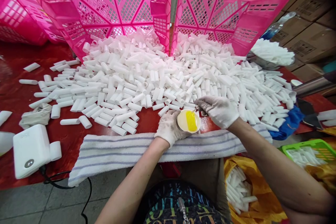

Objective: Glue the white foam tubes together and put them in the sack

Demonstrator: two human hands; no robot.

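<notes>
The left hand point(169, 127) grasps a round, pale cup point(181, 121) of glossy yellow material point(191, 120) near the striped cloth towel point(147, 154) — the right hand point(217, 111) curls beside its rim, grip unclear. Smooth white tubes point(126, 87) heap the red tabletop point(147, 120).

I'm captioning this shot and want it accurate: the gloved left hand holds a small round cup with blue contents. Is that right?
Not quite: in the head view, the contents are yellow, not blue. The gloved left hand does hold the small round cup.
</notes>
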